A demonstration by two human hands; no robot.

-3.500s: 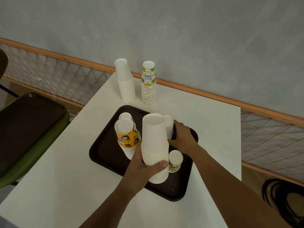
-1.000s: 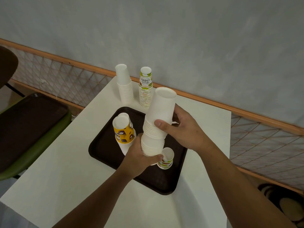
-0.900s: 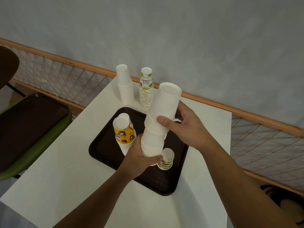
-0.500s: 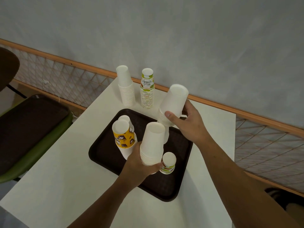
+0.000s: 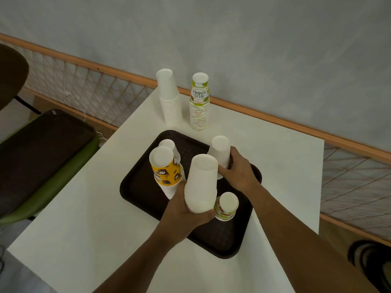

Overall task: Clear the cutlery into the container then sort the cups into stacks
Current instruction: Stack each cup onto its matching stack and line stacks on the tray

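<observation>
The left hand gripped a tall stack of plain white paper cups low down, fingers and thumb curled round its ribbed lower rims. The stack stood mouth-down over the dark brown rectangular plastic tray; whether its base touched the tray could not be told. Just beyond it the right hand was wrapped round a shorter stack of white paper cups, also inverted, near the tray's far right edge. On the tray's left side stood a leaning stack topped by a yellow printed paper cup, with a small white cup just behind it. A small paper cup with green and red print stood mouth-down on the tray, just beside the left thumb. Beyond the tray, on the white square table, two stacks stood side by side near the wall: a tall white cup stack and a stack of "Hello Summer" printed cups. A green chair carrying a dark tray stood left of the table
</observation>
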